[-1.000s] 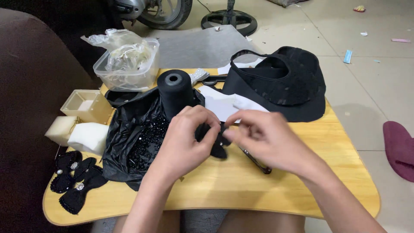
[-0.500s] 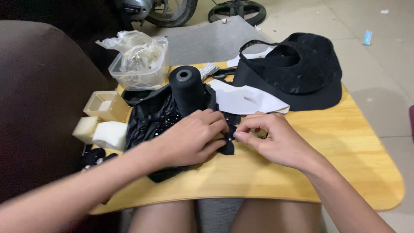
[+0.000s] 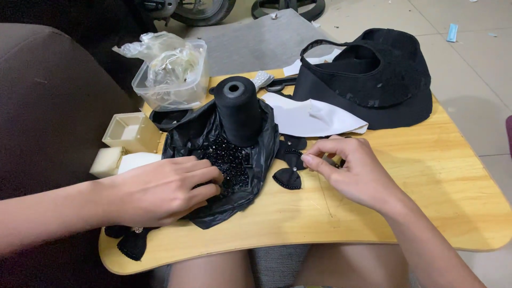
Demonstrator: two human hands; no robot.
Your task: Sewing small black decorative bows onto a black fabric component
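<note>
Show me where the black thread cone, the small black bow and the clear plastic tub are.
black thread cone [image 3: 238, 109], head view, on the side of the cone below its open top.
small black bow [image 3: 288, 177], head view, on the bow's lower lobe, beside the right hand's fingertips.
clear plastic tub [image 3: 172, 88], head view, on the tub's front wall.

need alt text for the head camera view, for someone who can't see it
A person's left hand reaches into a pile of black beads on a black plastic bag, while the right hand pinches beside a small black bow on a wooden lap table. A black thread cone stands behind the beads.
</note>
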